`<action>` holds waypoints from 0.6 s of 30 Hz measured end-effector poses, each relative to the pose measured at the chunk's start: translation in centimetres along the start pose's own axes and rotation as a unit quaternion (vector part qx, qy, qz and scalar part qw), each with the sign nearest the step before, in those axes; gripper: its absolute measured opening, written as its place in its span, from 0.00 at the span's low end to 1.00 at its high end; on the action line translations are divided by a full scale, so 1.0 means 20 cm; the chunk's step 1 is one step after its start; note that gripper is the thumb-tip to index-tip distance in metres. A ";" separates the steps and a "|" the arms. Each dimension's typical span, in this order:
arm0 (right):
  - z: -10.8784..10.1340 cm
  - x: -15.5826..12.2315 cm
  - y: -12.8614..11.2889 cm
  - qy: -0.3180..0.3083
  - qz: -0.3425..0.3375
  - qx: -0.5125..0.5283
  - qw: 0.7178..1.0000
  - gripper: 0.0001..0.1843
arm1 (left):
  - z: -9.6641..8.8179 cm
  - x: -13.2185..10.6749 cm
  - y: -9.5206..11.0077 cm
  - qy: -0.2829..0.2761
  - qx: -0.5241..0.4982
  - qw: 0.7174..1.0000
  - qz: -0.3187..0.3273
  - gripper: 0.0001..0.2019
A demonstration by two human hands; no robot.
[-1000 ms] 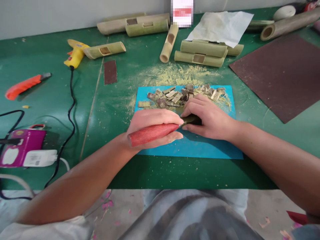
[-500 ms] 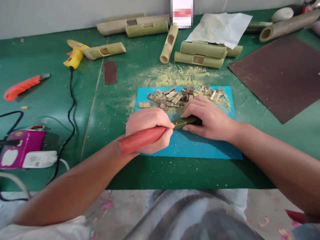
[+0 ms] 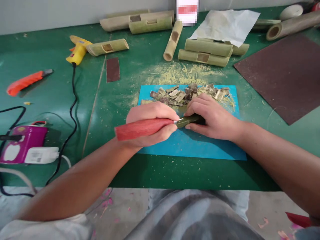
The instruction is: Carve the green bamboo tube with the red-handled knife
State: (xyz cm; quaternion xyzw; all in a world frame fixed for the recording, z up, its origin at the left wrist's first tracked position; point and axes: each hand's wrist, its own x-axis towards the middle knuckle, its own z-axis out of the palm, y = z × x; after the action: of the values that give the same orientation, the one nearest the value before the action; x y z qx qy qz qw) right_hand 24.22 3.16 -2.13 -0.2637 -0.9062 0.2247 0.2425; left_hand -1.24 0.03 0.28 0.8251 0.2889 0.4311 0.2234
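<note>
My left hand [image 3: 152, 111] is closed around a red-handled carving knife [image 3: 140, 129]. A short bit of its metal shows past my fingertips, against the near end of a dark green bamboo piece [image 3: 183, 122]. My right hand [image 3: 211, 115] wraps over that bamboo from the other side and covers much of it. Both hands are above a blue mat [image 3: 200, 146]. Just behind my fingers lies a heap of bamboo chips [image 3: 178, 95] with pale shavings.
Behind the mat, sawdust [image 3: 182, 74] covers the green table. Several notched bamboo tubes [image 3: 208, 48] line the back, some under white paper [image 3: 225, 25]. Sandpaper [image 3: 282, 76] lies right. Leftward are a yellow glue gun [image 3: 78, 53], an orange utility knife [image 3: 26, 82] and a purple power strip [image 3: 20, 143].
The knife handle has swung from a steeper slant to nearly level, and a sliver of its metal now shows. My right hand keeps its hold on the bamboo. The view has shifted slightly.
</note>
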 end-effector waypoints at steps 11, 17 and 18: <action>0.00 0.01 0.00 -0.008 0.011 0.017 1.000 0.08 | -0.01 0.03 0.00 -0.079 0.018 0.997 0.020 0.06; 0.00 0.01 0.00 -0.005 0.002 0.015 1.000 0.08 | -0.02 0.03 0.00 -0.086 0.014 0.996 0.021 0.05; 0.00 0.01 0.00 -0.004 0.001 0.015 1.000 0.08 | -0.02 0.03 0.00 -0.085 0.015 0.996 0.021 0.05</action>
State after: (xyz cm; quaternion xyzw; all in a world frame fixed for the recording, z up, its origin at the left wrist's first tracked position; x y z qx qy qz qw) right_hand 24.13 3.26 -2.09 -0.2603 -0.9034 0.2396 0.2424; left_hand -1.24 0.40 0.81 0.8680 0.2573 0.3597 0.2257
